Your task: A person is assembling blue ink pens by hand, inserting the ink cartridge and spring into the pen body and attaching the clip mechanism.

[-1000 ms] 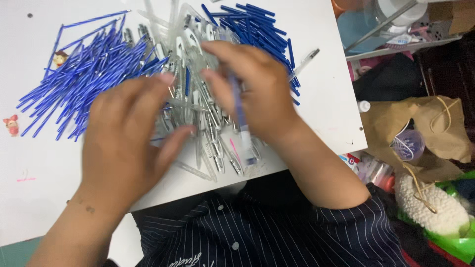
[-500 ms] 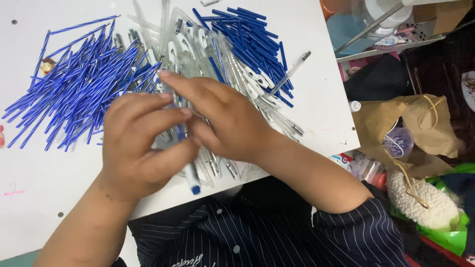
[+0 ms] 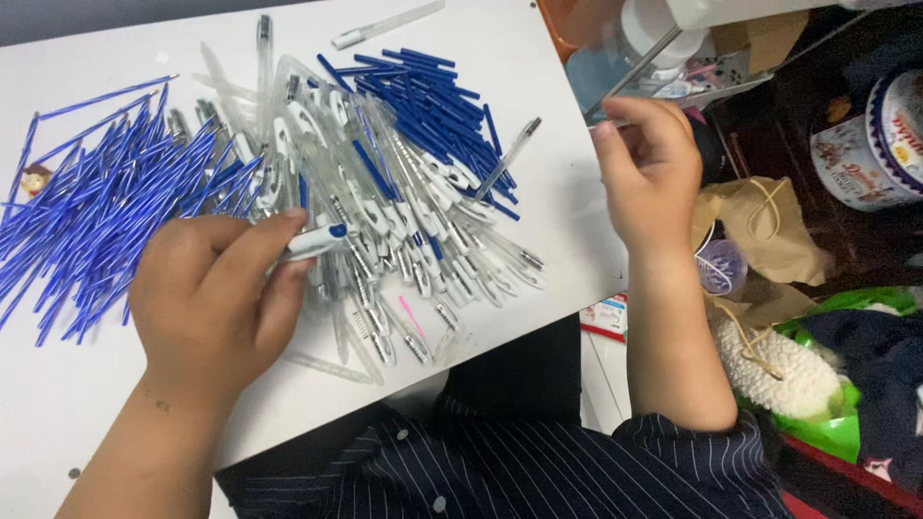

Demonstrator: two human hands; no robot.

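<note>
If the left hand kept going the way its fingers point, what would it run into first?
The left hand, pinching a white pen part with a blue tip, points right and slightly up. It would probably first meet the pile of clear pen barrels just beyond, though height above the table is unclear.

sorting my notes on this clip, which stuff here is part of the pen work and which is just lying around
In use: left hand holding a pen piece; right hand; clear pen barrels; blue refills; blue caps.

Lying about: paper bag; round tin; green bag.
</note>
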